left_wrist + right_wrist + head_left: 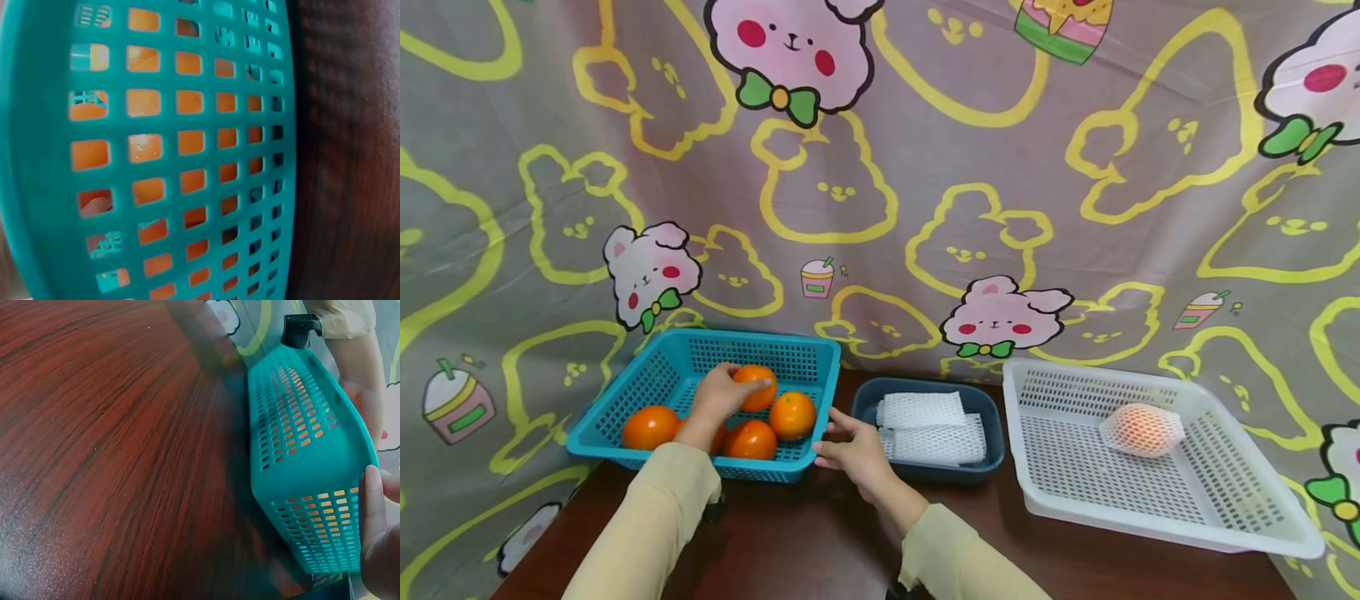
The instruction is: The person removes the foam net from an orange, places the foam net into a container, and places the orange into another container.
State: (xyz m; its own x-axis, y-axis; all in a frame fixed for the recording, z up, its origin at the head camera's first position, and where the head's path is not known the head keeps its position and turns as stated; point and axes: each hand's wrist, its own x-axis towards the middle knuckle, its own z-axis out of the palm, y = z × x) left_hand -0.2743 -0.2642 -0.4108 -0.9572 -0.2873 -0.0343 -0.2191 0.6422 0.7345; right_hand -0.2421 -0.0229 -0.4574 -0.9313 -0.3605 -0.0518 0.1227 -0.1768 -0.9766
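My left hand [721, 393] reaches into the teal basket [700, 336] and grips an orange [755, 387] between thumb and fingers. Several more oranges lie around it, one [793, 416] to its right and one [651, 427] at the left side. Through the basket's slotted wall [44, 156], the left wrist view shows the orange fruit and a bit of a finger. My right hand [857, 450] is at the basket's front right corner. Its extended thumb [372, 500] touches the teal rim, with another finger just above it.
Right of the teal basket, a dark blue tub [997, 437] contains white foam net sleeves [936, 429]. Farther right stands a white basket [1037, 467] with one orange fruit in a foam net [1141, 430]. A patterned cloth [910, 150] hangs behind the brown table [805, 533].
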